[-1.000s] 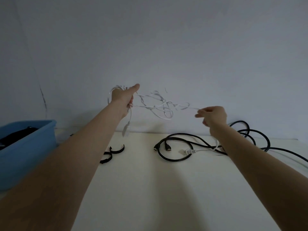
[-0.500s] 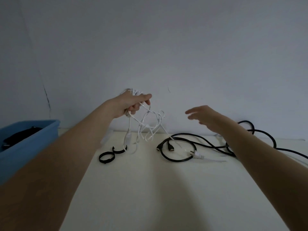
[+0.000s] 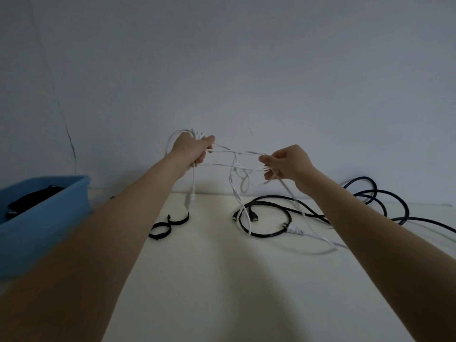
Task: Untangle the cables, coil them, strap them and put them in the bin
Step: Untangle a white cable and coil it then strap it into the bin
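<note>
Both hands (image 3: pixel 191 150) (image 3: pixel 288 162) grip the white cable (image 3: pixel 235 154) stretched horizontally between them.

The blue bin (image 3: pixel 49 218) and black cable (image 3: pixel 419 219) run off the edges; the bin's dark contents (image 3: pixel 32 199) are unidentifiable

Thin white plastic-jacketed cable (image 3: pixel 235 154), smooth, faint sheen, w/ a moulded white plastic plug (image 3: pixel 294 229). Thicker black rubbery cable (image 3: pixel 269 233) at 3 o'clock, smooth, semi-gloss. Two curled black fabric straps (image 3: pixel 169 224), matt, fuzzy-looking. Rectangular blue plastic bin (image 3: pixel 49 213) at 9 o'clock, smooth, satin. Cream tabletop (image 3: pixel 222 292) matt, even. Grey painted wall (image 3: pixel 222 70) matt, approx. flat.
</note>
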The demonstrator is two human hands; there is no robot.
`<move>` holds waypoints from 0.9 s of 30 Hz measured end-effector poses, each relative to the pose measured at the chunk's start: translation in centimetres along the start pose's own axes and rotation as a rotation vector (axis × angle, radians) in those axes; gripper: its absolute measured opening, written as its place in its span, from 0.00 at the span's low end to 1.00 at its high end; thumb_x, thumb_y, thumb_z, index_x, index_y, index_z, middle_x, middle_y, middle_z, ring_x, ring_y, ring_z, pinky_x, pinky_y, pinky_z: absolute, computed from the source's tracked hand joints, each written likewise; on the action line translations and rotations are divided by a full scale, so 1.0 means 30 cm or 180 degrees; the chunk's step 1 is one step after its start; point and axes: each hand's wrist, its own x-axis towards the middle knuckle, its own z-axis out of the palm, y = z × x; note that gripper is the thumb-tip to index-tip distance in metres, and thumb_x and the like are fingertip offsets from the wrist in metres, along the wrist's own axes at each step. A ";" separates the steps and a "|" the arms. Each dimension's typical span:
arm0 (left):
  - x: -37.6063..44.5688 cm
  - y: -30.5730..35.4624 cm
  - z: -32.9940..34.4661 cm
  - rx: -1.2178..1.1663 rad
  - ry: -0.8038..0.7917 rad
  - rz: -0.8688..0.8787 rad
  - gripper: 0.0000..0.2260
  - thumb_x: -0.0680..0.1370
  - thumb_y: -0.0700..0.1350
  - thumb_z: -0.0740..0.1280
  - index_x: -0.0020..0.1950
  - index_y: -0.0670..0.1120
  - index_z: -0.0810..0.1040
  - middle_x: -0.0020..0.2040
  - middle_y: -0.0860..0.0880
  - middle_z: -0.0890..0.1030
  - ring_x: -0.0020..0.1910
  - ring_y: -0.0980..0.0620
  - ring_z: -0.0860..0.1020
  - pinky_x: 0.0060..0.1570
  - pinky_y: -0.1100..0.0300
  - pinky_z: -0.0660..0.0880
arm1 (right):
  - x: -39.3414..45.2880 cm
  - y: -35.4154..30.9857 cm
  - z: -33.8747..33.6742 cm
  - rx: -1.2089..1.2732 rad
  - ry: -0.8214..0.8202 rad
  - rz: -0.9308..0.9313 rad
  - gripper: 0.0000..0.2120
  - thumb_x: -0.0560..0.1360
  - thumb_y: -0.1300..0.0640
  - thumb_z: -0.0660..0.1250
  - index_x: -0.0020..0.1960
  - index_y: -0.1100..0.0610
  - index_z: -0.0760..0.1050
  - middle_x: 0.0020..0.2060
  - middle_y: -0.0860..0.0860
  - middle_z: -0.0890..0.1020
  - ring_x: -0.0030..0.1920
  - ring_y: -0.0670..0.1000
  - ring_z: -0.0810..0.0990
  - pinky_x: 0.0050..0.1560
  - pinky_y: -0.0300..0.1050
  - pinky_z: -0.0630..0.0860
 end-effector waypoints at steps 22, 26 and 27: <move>0.005 -0.005 -0.014 -0.2021 -0.0193 -0.0531 0.16 0.83 0.47 0.55 0.41 0.43 0.76 0.22 0.54 0.77 0.14 0.61 0.63 0.17 0.72 0.58 | 0.008 0.170 -0.133 0.1244 0.0886 0.1407 0.07 0.77 0.64 0.64 0.41 0.64 0.77 0.22 0.53 0.80 0.22 0.48 0.79 0.26 0.39 0.79; 0.013 0.015 -0.017 -0.1891 -0.0315 -0.0307 0.16 0.83 0.47 0.55 0.40 0.43 0.75 0.17 0.55 0.64 0.14 0.61 0.57 0.16 0.70 0.55 | 0.020 0.194 -0.135 0.0284 0.0533 0.1377 0.07 0.77 0.64 0.63 0.46 0.64 0.80 0.36 0.55 0.82 0.37 0.52 0.80 0.41 0.44 0.78; 0.011 0.021 -0.023 -0.1709 -0.0389 -0.0229 0.16 0.83 0.47 0.55 0.40 0.43 0.75 0.17 0.55 0.64 0.14 0.61 0.57 0.17 0.70 0.54 | 0.008 0.183 -0.140 0.0050 0.0230 0.1393 0.08 0.77 0.65 0.62 0.46 0.62 0.80 0.40 0.55 0.81 0.42 0.53 0.79 0.43 0.43 0.76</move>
